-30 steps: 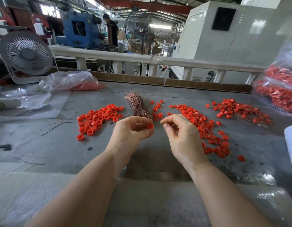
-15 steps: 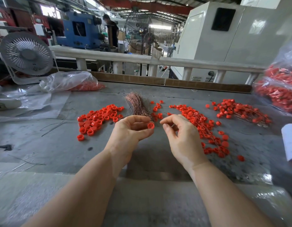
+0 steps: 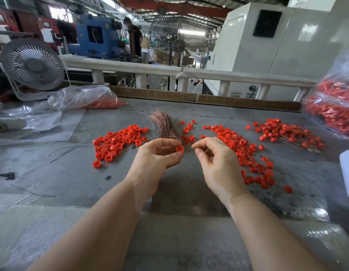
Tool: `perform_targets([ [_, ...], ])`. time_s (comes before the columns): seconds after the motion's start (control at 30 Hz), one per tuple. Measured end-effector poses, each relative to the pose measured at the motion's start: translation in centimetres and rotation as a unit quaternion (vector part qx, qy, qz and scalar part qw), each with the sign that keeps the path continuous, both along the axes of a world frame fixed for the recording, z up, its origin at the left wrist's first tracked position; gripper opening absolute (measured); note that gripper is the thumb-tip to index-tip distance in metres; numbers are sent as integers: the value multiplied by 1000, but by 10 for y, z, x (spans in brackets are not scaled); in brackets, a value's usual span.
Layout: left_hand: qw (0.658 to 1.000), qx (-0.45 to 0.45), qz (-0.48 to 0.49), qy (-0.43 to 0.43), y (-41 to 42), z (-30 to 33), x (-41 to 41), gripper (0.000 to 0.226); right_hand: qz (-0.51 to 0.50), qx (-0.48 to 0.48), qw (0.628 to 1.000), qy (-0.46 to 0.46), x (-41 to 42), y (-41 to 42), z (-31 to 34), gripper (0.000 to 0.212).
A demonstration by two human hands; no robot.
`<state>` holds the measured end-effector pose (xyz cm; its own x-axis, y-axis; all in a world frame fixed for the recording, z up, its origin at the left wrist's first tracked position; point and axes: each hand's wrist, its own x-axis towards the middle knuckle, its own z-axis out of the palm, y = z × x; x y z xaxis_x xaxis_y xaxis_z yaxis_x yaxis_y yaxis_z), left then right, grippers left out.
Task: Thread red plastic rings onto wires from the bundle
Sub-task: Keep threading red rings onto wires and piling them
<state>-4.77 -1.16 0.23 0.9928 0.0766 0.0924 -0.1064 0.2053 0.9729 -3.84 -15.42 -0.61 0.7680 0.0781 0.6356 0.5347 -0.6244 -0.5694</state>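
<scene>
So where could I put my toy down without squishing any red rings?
Bare table lies near the person, below the loose ring pile and left of the left hand. It is crowded right of the right hand, among the threaded rings, and around the wire bundle.

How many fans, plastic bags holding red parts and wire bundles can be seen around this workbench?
Fans: 2, a white desk fan and a large floor fan
Bags holding red parts: 2, far-left bag and right-edge bag
Copper wire bundle: 1
Total: 5
</scene>
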Motion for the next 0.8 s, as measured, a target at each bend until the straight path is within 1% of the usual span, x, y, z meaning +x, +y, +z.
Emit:
perform_targets([
  [0.27, 993, -112, -33, 34, -1, 4, 1, 28, 2, 6, 1000, -7, 1, 0, 0, 10],
  [0.53, 986, -150, -46, 50, -2, 4, 0, 23, 3, 11, 1000, -10, 0, -1, -1, 10],
  [0.8, 980, -177, -66, 68, -1, 6, -1, 27, 1, 7, 1000, -13, 0, -1, 0, 10],
])
